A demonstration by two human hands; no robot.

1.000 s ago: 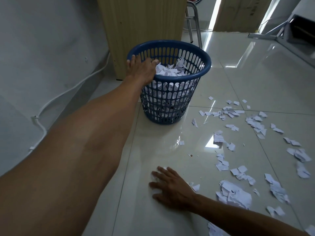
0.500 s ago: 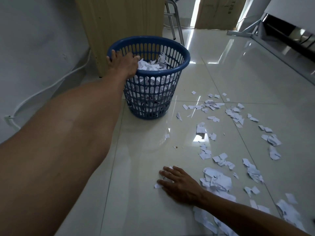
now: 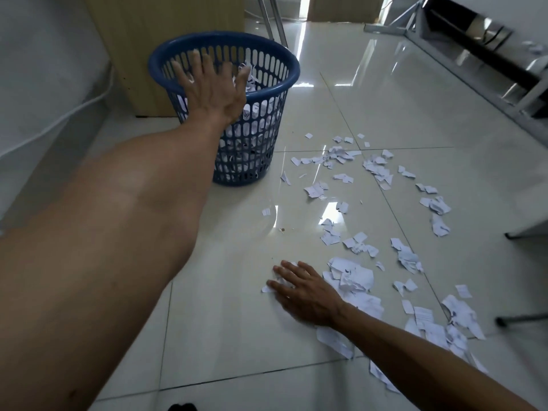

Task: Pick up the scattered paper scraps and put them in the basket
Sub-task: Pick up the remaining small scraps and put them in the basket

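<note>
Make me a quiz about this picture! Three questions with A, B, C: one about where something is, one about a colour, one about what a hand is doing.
1. Where is the right hand? A up in the air; B flat on the floor among the paper scraps; C on the wall.
2. What colour is the basket? A blue; B red; C green.
3. How is the left hand? A a fist; B pinching a pencil; C open over the basket.

Answers: 1 B, its palm lies on the floor with scraps around it. 2 A, its slotted wall is blue. 3 C, its fingers are spread and hold nothing.
</note>
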